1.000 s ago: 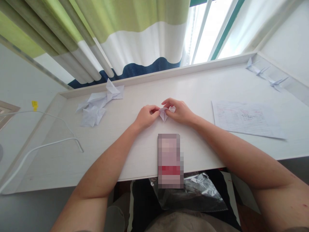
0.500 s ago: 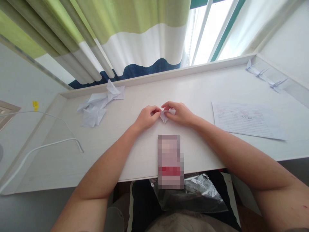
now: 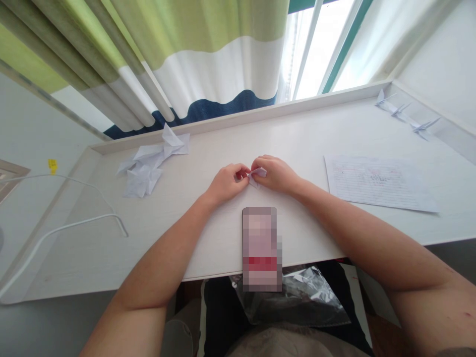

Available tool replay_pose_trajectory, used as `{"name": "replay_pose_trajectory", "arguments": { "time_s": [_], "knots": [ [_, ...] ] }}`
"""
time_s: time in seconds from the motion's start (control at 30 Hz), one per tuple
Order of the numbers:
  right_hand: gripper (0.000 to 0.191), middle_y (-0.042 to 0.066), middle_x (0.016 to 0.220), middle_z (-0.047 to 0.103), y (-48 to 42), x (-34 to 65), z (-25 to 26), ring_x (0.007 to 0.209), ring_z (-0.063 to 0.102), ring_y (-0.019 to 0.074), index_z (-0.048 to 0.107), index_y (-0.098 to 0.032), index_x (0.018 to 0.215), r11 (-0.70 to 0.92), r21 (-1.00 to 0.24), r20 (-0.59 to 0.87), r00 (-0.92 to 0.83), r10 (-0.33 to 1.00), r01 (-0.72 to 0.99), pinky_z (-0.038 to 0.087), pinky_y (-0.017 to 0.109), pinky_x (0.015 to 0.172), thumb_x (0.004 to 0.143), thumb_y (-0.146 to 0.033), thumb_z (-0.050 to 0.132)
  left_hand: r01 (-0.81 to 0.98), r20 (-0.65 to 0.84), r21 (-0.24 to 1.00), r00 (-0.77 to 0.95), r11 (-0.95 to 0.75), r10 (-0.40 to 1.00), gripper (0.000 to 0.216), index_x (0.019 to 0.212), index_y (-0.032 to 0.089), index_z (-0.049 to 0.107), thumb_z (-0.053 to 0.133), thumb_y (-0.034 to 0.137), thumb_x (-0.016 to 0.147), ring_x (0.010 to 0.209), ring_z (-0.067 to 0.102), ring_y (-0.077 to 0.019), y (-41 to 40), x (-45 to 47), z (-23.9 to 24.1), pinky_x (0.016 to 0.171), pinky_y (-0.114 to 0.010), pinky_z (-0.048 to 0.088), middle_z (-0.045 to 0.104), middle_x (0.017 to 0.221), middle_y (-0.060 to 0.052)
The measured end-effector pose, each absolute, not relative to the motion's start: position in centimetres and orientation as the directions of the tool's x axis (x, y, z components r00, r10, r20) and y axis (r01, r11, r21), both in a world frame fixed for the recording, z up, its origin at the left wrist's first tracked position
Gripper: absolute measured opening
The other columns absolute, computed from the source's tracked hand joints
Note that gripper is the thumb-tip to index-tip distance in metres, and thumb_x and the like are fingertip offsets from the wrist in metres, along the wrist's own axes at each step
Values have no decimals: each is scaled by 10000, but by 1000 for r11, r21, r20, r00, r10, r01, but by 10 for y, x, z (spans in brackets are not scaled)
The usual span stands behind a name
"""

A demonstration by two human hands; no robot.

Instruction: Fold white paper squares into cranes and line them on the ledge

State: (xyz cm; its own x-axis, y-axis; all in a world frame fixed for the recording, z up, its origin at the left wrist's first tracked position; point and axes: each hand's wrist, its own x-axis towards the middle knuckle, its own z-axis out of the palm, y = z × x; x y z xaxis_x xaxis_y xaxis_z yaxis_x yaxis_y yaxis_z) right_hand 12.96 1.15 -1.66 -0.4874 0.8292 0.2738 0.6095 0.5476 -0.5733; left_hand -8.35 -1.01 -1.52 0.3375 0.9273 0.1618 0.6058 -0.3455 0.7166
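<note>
Two bare hands meet over a small folded white paper (image 3: pixel 259 172) near the middle of the counter (image 3: pixel 208 248). Its upper flap lies crosswise, long axis roughly left to right, while a lower corner points toward the person. The left hand (image 3: pixel 228 183) pinches the left end with narrowed fingers; the right hand (image 3: pixel 277 174) grips the other side, fingers curled close. Pale and faintly grained, the counter has a raised back rim below a green, white and dark-blue curtain (image 3: pixel 223 64) and a bright window (image 3: pixel 327 44). Creased papers (image 3: pixel 145 179) lie at left, pointed paper shapes (image 3: pixel 422 130) at far right. The lined sheet (image 3: pixel 379 181) bears writing too small to read; the pixelated slab (image 3: pixel 260 238) shows a red band.
</note>
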Motion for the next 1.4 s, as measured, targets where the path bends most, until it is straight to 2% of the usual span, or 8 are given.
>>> {"name": "replay_pose_trajectory", "arguments": {
  "time_s": [0.17, 0.4, 0.57, 0.83, 1.1, 1.4],
  "knots": [
    [68, 77, 983, 764, 11, 131, -17, 950, 677, 258, 655, -241, 900, 554, -570, 284, -487, 826, 607, 508, 389, 836, 882, -180, 632, 539, 122, 794, 312, -281, 942, 125, 948, 203, 769, 673, 252, 886, 828, 686, -176, -8, -84, -16, 843, -346, 554, 798, 915, -41],
    [164, 64, 1010, 807, 10, 135, -14, 904, 704, 231, 707, -218, 996, 493, -684, 280, -430, 858, 537, 523, 379, 848, 854, -189, 628, 487, 98, 846, 257, -217, 961, 151, 931, 185, 776, 658, 259, 874, 780, 680, -167, -4, -84, -20, 790, -321, 532, 799, 871, -36],
    [183, 56, 994, 820, 8, 135, -12, 860, 700, 219, 729, -219, 1014, 470, -713, 255, -432, 865, 520, 511, 362, 803, 865, -198, 625, 499, 92, 841, 249, -209, 964, 219, 1019, 187, 806, 648, 284, 902, 800, 704, -182, -6, -84, -18, 815, -333, 544, 813, 886, -44],
    [204, 54, 998, 814, 9, 135, -14, 886, 700, 219, 735, -219, 1037, 474, -729, 280, -418, 864, 493, 525, 367, 835, 868, -194, 623, 484, 77, 851, 268, -203, 960, 208, 985, 193, 795, 613, 272, 922, 873, 737, -200, -7, -84, -16, 860, -342, 559, 834, 956, -53],
    [168, 5, 787, 685, 11, 131, -13, 723, 596, 182, 727, -213, 942, 420, -722, 223, -390, 894, 550, 456, 331, 713, 816, -175, 622, 532, 124, 807, 273, -257, 954, 141, 977, 204, 742, 686, 315, 911, 804, 659, -171, -8, -81, -19, 805, -325, 532, 765, 885, -29],
    [204, -9, 727, 640, 12, 129, -11, 682, 554, 181, 730, -217, 948, 345, -723, 164, -336, 927, 599, 406, 341, 678, 773, -150, 648, 621, 164, 737, 219, -267, 962, 247, 1102, 250, 706, 789, 345, 890, 840, 643, -182, -12, -69, -18, 833, -335, 529, 732, 894, -8]
  ]
}}
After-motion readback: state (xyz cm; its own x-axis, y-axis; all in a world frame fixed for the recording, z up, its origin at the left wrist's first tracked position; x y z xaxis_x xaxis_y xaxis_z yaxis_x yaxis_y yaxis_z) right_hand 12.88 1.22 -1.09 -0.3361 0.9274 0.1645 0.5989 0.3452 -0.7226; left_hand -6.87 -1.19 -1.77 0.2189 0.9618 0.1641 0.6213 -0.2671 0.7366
